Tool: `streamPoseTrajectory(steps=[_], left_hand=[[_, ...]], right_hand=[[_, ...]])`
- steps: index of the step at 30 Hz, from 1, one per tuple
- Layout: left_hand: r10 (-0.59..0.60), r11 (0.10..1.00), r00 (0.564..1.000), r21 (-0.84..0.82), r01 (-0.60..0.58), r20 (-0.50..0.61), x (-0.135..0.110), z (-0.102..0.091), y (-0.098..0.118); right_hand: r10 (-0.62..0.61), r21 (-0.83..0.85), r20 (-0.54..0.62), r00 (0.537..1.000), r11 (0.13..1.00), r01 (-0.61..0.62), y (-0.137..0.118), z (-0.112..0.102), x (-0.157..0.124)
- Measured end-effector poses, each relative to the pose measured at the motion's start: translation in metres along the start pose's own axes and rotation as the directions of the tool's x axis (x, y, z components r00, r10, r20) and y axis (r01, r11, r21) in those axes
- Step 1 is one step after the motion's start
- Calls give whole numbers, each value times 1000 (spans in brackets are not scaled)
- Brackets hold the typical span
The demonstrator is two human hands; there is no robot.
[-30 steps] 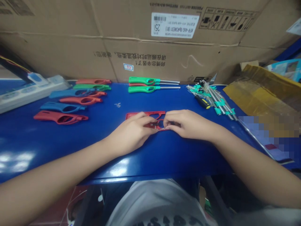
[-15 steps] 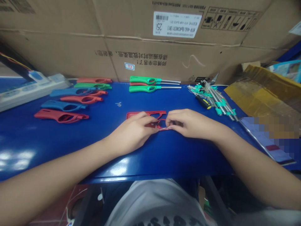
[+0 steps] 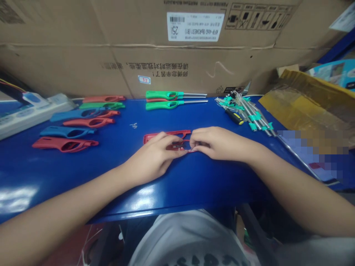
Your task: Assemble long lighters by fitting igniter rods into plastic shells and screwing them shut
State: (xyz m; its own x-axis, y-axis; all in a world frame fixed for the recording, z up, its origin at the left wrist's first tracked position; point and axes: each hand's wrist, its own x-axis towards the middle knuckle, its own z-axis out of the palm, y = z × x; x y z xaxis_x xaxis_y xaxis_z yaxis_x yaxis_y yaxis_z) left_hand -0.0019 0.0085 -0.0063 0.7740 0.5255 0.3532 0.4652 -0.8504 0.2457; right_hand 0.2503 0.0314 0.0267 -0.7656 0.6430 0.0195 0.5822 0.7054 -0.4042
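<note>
L to R: loose red/blue/green shells (image 3: 72, 125) lie far left. Left hand (image 3: 155, 157) pins red shell (image 3: 166, 135) at table (image 3: 116, 177) centre; right hand (image 3: 219, 144) pinches small part on it. Metal rods (image 3: 249, 112) w/ teal tips at right.

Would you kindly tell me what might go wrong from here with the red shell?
The left hand and right hand pinch the shell at its middle, hiding that spot; a misfit might go unseen. The small bits lie loose on the table just behind, so a hand could scatter them.

Bare forearms, pale grey shirt (image 3: 188, 236), dark print
</note>
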Motion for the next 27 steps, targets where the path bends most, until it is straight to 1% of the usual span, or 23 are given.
streamPoseTrajectory(steps=[7,20,27], left_hand=[[-3,1000,1000,-17,3,-16,-1,1,-1],[-43,994,997,-100,37,-62,0,2,-1],[-18,999,997,-36,16,-75,0,2,0]], right_hand=[[-1,32,3,1000,999,1,0,-1,0],[-3,-6,1,1000,1000,3,-5,-1,-2],[33,-50,-33,999,998,-35,-8,1,0]])
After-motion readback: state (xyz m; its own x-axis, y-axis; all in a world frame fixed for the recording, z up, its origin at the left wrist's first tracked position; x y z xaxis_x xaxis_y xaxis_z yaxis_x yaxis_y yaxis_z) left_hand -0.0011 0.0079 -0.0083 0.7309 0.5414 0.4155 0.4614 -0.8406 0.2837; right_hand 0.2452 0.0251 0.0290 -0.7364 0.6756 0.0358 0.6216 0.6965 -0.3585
